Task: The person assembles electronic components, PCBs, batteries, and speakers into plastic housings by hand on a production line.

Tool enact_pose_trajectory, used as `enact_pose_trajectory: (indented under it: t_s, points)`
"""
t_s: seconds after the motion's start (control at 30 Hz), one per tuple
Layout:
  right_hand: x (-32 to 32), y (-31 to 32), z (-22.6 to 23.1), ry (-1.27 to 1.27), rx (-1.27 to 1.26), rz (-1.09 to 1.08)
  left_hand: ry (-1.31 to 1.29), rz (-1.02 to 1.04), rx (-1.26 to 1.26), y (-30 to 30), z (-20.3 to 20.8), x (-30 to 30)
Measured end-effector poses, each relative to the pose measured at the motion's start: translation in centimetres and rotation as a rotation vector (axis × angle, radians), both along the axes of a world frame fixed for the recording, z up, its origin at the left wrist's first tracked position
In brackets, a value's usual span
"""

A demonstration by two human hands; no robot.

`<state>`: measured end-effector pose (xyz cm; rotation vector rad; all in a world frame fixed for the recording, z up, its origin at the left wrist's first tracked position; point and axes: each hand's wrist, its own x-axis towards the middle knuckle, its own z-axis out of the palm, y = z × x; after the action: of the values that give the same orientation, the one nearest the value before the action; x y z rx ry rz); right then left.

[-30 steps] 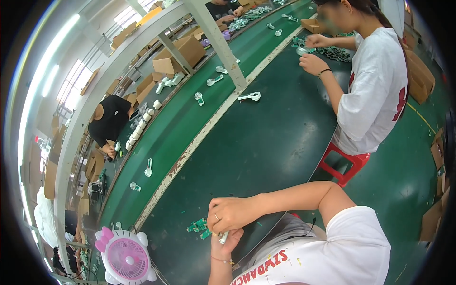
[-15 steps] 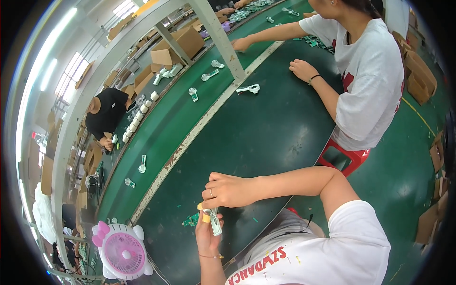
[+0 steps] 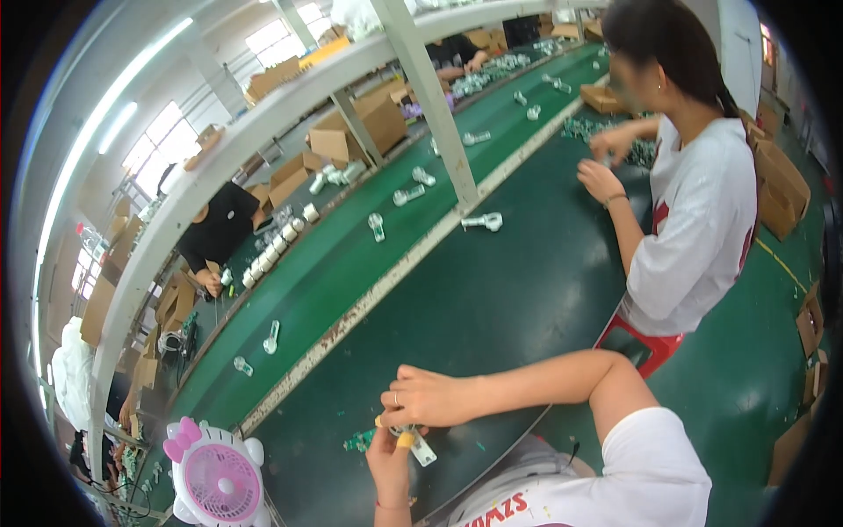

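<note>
Close above the dark green worktable [image 3: 421, 307], my two hands meet around a small white-handled piece with a round head [image 3: 423, 452]. My left hand [image 3: 389, 465] grips it from below, with yellow covers on the fingertips. My right hand [image 3: 430, 397] is bent over the round head, its fingers closed there and partly hiding it. The handle sticks out toward my body. Just left of my hands lie small green circuit boards [image 3: 358, 441].
A green conveyor belt [image 3: 325, 272] carries several similar pieces; another white piece [image 3: 483, 222] lies near its rail. A pink-and-white fan [image 3: 219, 479] stands at lower left. A metal post [image 3: 430, 105] rises beside the belt. A co-worker [image 3: 702, 193] sits at right.
The view has tilted, so the scene sits lower. The piece's handle has turned slightly in my hands. The co-worker's far hand has come back from the belt toward the other hand.
</note>
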<state>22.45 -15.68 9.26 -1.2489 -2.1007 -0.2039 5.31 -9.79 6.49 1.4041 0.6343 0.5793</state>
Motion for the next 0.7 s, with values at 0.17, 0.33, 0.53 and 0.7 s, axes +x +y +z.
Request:
enact_pose_trajectory:
  t_s: [0.17,0.33,0.53,0.7]
  points:
    - [-0.8,0.1,-0.4,0.161,-0.248,-0.130,-0.067,0.146,0.203,0.7,-1.3,-0.9]
    - [-0.8,0.0,-0.7,0.613,-0.665,0.084,-0.031,0.202,0.507,1.1,-1.4,-1.4]
    - [-3.2,0.8,-3.3,1.375,-0.678,0.248,-0.092,0.211,0.311,0.7,0.2,-0.9]
    - [-3.1,0.1,-2.1,1.259,-0.439,0.025,-0.139,0.111,0.277,1.7,1.3,1.1]
